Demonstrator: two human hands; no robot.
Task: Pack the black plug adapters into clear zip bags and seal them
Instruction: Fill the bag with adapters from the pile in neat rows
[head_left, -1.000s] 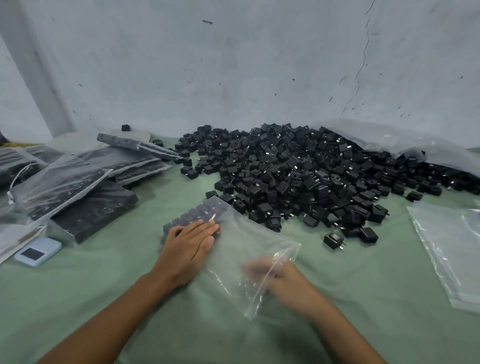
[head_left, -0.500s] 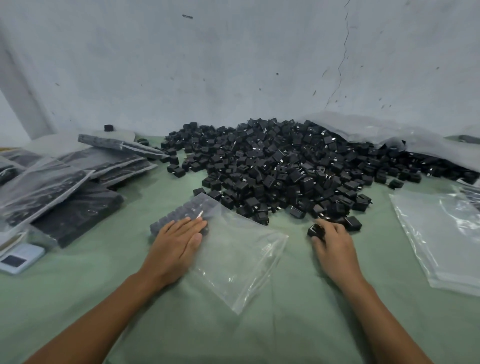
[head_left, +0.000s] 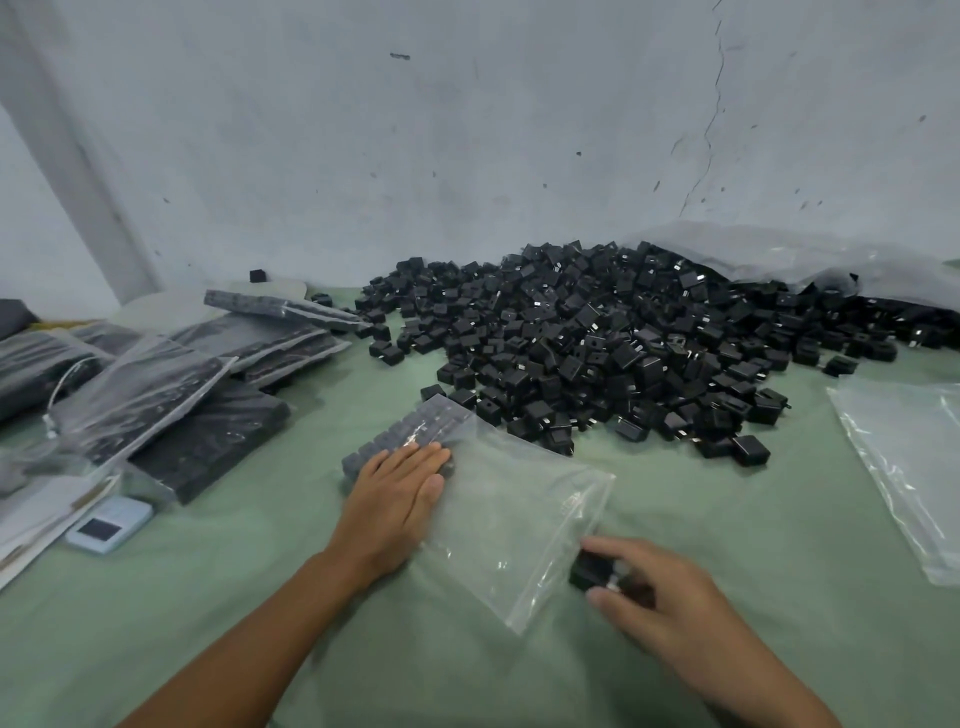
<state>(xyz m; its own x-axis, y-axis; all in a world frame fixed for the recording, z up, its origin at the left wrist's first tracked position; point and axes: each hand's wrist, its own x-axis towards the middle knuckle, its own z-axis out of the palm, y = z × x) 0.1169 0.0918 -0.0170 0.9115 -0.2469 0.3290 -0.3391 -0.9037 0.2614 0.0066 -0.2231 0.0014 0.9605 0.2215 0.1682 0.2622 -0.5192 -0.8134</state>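
Head view: the left hand (head_left: 395, 499), fingers straight and together, presses flat on the clear zip bag (head_left: 514, 525), likely steadying the packed row (head_left: 415, 431) inside. At the bag's mouth the right hand (head_left: 670, 608) pinches black plug adapters (head_left: 589, 571), seemingly to slide them in. The loose pile (head_left: 597, 343) lies beyond the bag.

You see soft, even, dimmish light and faint shadows; small glints speckle the clear plastic zip bag (head_left: 519, 519), and the frame's left edge bends and smears.

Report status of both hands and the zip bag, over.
Left hand flat on clear plastic zip bag, pressing the packed row. Right hand grips a black cube-shaped plug adapter at the bag's open mouth. Mouth unobstructed.
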